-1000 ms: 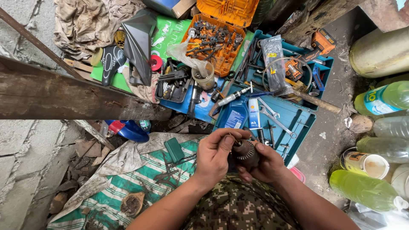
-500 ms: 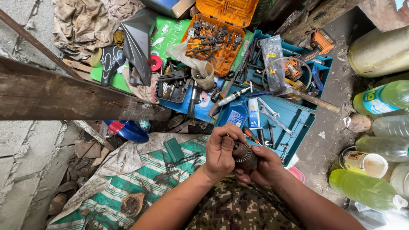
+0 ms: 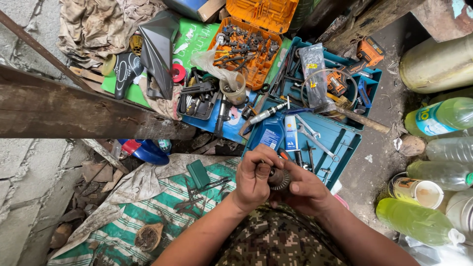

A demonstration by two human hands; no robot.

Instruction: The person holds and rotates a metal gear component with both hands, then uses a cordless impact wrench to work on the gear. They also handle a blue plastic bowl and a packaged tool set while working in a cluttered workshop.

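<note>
Both hands closed on a small dark round metal part [image 3: 281,178], low in the view just right of centre.

The left hand [image 3: 255,175] now curls its fingers over the part's top at 9 o'clock, wrapped tighter than a moment ago; the right hand [image 3: 306,191] cups it from 4 o'clock, thumb pressed on. The part has stayed over the blue tool tray [image 3: 345,143], which lies at 12 o'clock from it.

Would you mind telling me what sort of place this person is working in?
Probably a cramped, informal repair workshop: an orange case of metal parts, an open blue toolbox with wrenches, and both hands, left hand and right hand, gripping a small toothed metal part over a concrete floor.
</note>
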